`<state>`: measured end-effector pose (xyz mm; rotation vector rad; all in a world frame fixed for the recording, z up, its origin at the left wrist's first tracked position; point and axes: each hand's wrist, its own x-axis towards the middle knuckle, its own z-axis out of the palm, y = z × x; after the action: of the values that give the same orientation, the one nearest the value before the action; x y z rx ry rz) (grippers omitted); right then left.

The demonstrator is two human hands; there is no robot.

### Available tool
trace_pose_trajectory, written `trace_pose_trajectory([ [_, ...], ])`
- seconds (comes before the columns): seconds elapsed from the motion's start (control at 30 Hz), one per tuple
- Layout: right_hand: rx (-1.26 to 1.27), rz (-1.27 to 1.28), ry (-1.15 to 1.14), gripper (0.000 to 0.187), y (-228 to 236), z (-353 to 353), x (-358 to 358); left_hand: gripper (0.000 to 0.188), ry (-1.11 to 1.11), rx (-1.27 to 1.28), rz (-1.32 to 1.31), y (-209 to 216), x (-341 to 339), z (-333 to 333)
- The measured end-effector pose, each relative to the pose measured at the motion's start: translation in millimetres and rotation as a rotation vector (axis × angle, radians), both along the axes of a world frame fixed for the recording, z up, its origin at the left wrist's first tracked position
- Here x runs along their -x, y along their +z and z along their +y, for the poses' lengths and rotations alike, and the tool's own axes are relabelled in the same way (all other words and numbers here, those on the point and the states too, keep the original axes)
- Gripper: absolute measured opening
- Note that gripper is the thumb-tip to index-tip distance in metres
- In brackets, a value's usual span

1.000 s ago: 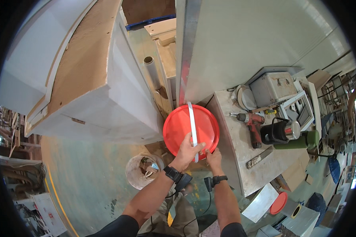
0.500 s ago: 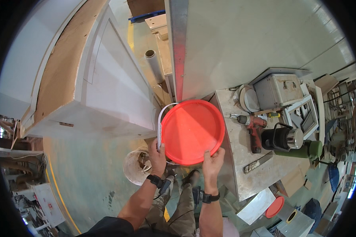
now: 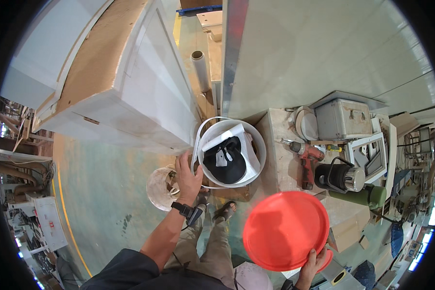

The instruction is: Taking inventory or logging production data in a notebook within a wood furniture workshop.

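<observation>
Workshop table [image 3: 286,166]: white bucket [image 3: 262,145] just beside its left edge. Left hand [image 3: 190,181]: fingers spread at bucket's left rim, contact unclear. Right hand [image 3: 312,267]: fingers grip red lid [image 3: 285,232] at near edge.

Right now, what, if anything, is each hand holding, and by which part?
Right hand: the red lid, by its rim. Left hand: at the handle of the white bucket; whether it grips cannot be told.

red lid [image 3: 285,232], wht bucket [image 3: 260,145], prob. blk cap [image 3: 232,172]
</observation>
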<state>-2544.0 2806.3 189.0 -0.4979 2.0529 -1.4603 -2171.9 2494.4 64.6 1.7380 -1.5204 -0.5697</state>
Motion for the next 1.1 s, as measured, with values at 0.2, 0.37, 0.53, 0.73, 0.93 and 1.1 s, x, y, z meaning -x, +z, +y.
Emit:
trace_pose_trajectory([
  [0.2, 0.009, -0.145, -0.118, 0.057, -64, 78, 48, 0.057, -0.456, -0.292, 0.048, 3, 23, -6],
  [0.37, -0.178, 0.027, -0.052, 0.052, -87, 55, 61, 0.063, -0.307, -0.255, -0.166, -44, 65, -52],
  [0.53, -0.376, 0.032, -0.008, 0.046, -140, 77, 96, 0.062, -0.160, -0.265, -0.378, -93, 89, -104],
  [0.73, -0.570, 0.537, -0.111, 0.054, -132, 74, 74, 0.044, -0.166, -0.447, -0.424, -123, 77, -132],
  [0.93, -0.092, 0.397, 0.209, 0.039, -77, -113, -59, 0.036, -0.288, -0.488, -0.539, -144, 66, -144],
  [1.1, -0.217, 0.536, 0.731, 0.074, -166, -320, -172, 0.023, -0.326, -0.378, -0.573, -137, 56, -153],
])
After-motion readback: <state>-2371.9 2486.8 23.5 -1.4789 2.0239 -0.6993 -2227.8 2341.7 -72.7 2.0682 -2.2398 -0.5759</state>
